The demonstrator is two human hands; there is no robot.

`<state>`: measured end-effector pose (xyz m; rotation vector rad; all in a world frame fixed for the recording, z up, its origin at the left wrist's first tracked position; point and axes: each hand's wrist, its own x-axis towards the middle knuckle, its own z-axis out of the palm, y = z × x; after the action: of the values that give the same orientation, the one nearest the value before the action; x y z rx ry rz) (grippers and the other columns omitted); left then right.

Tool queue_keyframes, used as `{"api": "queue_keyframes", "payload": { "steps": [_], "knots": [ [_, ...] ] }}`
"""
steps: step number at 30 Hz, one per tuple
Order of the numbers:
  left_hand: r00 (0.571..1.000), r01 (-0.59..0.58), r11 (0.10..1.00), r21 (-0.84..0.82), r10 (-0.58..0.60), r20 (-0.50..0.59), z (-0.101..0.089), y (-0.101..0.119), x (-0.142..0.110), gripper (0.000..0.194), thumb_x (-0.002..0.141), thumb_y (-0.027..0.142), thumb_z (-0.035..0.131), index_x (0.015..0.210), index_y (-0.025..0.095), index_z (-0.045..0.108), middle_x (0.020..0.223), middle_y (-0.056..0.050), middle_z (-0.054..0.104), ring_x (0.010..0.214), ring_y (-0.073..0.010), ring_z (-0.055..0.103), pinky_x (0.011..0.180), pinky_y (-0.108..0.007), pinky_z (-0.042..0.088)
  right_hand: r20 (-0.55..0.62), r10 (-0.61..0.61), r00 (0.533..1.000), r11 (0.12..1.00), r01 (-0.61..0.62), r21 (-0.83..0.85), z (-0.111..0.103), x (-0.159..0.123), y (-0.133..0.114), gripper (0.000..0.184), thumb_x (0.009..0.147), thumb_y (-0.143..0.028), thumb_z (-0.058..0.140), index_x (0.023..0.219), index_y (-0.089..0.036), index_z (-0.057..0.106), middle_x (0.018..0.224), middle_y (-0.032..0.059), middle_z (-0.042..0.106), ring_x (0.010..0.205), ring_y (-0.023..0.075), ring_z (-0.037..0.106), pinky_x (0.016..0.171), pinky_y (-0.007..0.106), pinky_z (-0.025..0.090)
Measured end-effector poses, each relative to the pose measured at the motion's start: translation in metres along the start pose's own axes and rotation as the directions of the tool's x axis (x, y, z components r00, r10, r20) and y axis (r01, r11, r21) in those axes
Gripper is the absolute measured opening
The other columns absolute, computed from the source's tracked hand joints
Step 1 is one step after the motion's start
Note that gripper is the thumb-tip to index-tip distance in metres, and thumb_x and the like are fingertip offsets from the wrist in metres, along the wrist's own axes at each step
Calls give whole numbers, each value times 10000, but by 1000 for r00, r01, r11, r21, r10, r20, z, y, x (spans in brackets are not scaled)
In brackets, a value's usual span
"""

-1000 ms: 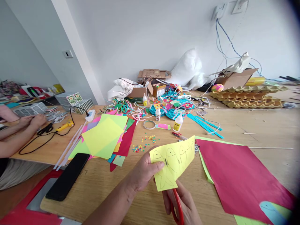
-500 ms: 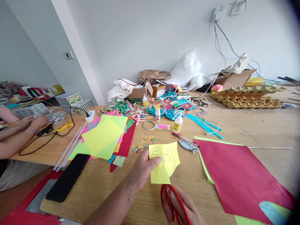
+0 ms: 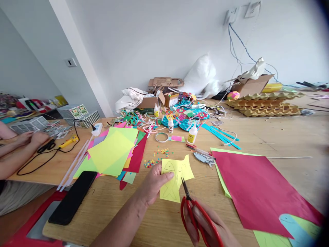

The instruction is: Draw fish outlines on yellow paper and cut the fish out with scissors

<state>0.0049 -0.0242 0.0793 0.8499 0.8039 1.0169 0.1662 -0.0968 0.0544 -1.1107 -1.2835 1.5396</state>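
Observation:
My left hand (image 3: 153,185) pinches a yellow paper (image 3: 174,176) with fish drawn on it in pencil, held just above the wooden table (image 3: 159,219). My right hand (image 3: 210,228) grips red-handled scissors (image 3: 196,214) whose dark blades touch the paper's right edge. A grey cut-out fish (image 3: 203,158) lies on the table behind the paper.
A large red sheet (image 3: 257,192) lies to the right, a stack of coloured paper (image 3: 115,151) and a black phone (image 3: 73,197) to the left. Glue bottles (image 3: 191,134), tape and confetti sit beyond. Another person's hands (image 3: 28,139) work at the far left.
The yellow paper has turned and folded smaller in my left hand. The scissors have risen from below the paper, and their blades now meet its edge. The view has shifted slightly.

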Motion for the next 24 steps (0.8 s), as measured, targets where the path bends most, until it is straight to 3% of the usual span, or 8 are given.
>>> {"api": "queue_keyframes", "payload": {
  "steps": [6, 13, 24],
  "knots": [
    [1000, -4, 1000, -22, 4, -21, -3, 0, -3, 420, 649, 282, 742, 1029, 130, 644, 871, -93, 715, 790, -243, 664, 687, -319, 490, 163, 57, 985, 989, -79, 128, 11, 11, 6, 423, 894, -529, 397, 645, -200, 494, 501, -39, 443, 503, 134, 384, 544, 256, 319],
    [1000, -5, 1000, -12, 5, -5, -1, 0, -5, 371, 672, 277, 717, 1010, 142, 645, 891, -82, 714, 785, -224, 663, 672, -291, 482, 123, 119, 985, 986, -132, 106, 14, 12, 6, 447, 885, -552, 398, 624, -197, 472, 516, -37, 466, 522, 131, 401, 584, 265, 329],
    [999, -2, 1000, -8, 3, 39, -1, -5, -4, 412, 671, 288, 711, 1039, 121, 634, 947, -102, 698, 878, -248, 641, 720, -301, 469, 61, 52, 997, 998, -54, 41, 20, 20, 0, 363, 870, -534, 423, 716, -209, 477, 511, -59, 425, 523, 131, 370, 541, 244, 313]
  ]
}}
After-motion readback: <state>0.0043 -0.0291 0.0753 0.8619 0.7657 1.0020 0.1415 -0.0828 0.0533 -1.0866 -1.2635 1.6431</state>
